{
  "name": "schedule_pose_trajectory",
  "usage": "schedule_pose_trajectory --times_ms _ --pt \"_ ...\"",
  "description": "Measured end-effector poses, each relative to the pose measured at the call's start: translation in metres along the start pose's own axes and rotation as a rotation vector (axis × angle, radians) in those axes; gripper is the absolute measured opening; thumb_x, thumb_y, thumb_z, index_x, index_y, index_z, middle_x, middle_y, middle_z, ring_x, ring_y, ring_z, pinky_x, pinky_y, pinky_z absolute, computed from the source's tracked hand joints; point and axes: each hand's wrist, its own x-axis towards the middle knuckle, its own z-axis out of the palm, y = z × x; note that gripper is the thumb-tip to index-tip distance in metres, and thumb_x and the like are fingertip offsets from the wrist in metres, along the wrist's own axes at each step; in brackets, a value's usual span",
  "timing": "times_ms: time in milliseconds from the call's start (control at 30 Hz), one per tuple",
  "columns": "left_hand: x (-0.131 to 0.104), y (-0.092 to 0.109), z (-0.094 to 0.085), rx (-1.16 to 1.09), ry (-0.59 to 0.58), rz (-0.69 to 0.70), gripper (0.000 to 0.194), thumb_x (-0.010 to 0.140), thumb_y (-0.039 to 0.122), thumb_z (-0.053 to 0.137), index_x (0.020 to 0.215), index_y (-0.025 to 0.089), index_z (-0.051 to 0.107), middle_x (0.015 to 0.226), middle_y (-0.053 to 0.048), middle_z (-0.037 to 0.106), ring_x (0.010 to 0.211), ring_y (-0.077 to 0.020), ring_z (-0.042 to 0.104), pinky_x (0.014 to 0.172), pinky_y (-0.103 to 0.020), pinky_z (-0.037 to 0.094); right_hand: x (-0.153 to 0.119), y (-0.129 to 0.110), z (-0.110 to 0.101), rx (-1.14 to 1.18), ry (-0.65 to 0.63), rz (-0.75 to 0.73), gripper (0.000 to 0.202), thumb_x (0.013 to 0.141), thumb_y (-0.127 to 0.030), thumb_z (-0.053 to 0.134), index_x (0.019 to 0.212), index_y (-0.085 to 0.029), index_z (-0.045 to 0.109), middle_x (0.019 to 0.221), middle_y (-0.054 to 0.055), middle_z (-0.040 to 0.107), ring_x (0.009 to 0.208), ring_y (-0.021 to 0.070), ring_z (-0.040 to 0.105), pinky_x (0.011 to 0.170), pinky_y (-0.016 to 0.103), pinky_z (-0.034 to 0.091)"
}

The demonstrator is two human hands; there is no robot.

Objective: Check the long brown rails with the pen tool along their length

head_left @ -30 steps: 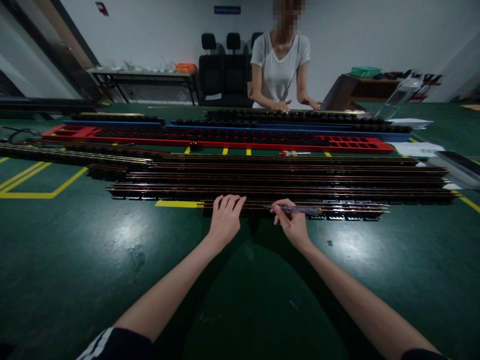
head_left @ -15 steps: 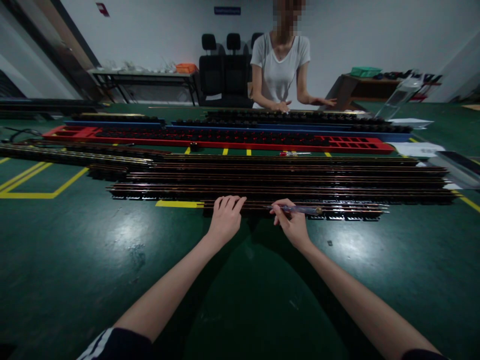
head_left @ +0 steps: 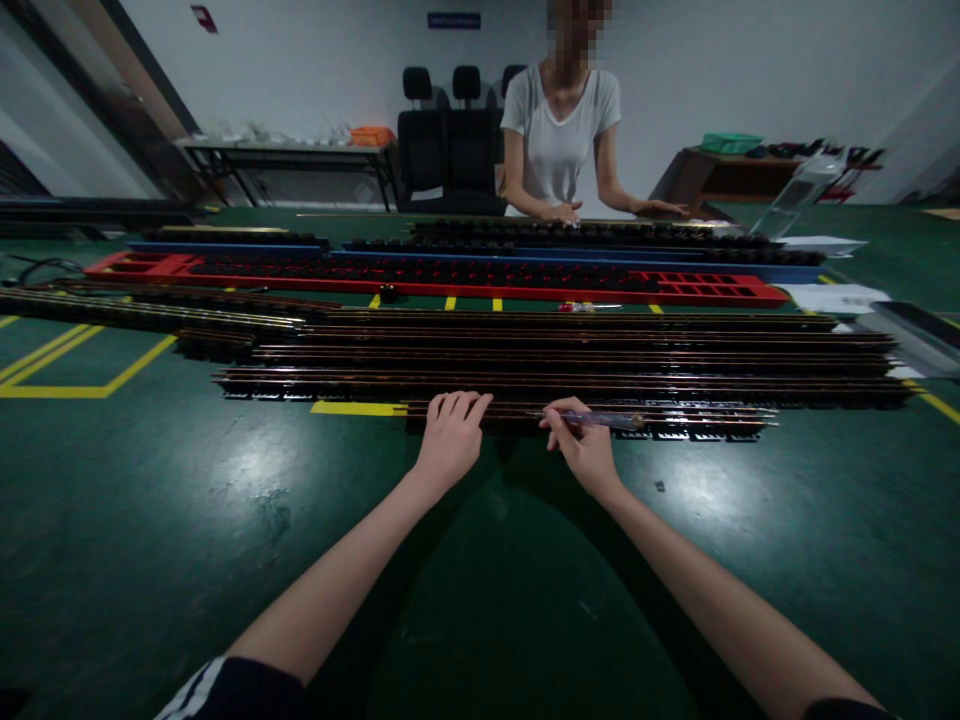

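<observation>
Your L hand (head_left: 452,438): fingers on nearest rod strip (head_left: 697,422), can't tell if gripping | your R hand (head_left: 589,457): fingers closed on screwdriver (head_left: 611,420), tip at strip

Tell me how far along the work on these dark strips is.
Done: the long, dark, copper-lined strips lie in rows, perhaps finished, though nothing confirms it. In hand: the left hand is at the shorter dark, copper-lined row nearest the person; the right hand holds a slim, translucent-handled tool there. Remaining: that shorter row, probably; anything beyond it cannot be told.
</observation>
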Motion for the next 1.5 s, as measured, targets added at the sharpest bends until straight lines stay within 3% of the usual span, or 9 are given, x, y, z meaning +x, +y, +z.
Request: schedule_pose_trajectory --times_ms 867,1500 --pt "-0.0005 -0.0005 0.0007 0.005 0.001 0.005 0.04 0.085 0.009 0.038 0.121 0.015 0.057 0.115 -0.01 0.063 0.109 -0.0239 0.054 0.097 -0.043 0.036 -0.0003 0.0028 0.0011 0.006 -0.004 0.003 0.025 0.087 -0.042 0.05 0.08 -0.019 0.055 0.068 0.0 0.062 0.044 0.0085 0.053 0.044 0.022 0.042" --pt "0.0021 0.0033 -0.0006 -0.022 0.019 -0.04 0.036 0.088 0.035 0.044 0.115 0.015 0.057 0.113 -0.011 0.063 0.107 -0.0265 0.054 0.098 -0.046 0.033 -0.0008 0.0022 0.0009 -0.005 -0.005 -0.013 0.024 0.088 -0.042 0.05 0.083 -0.019 0.057 0.068 0.001 0.063 0.043 0.0094 0.054 0.044 0.023 0.044"
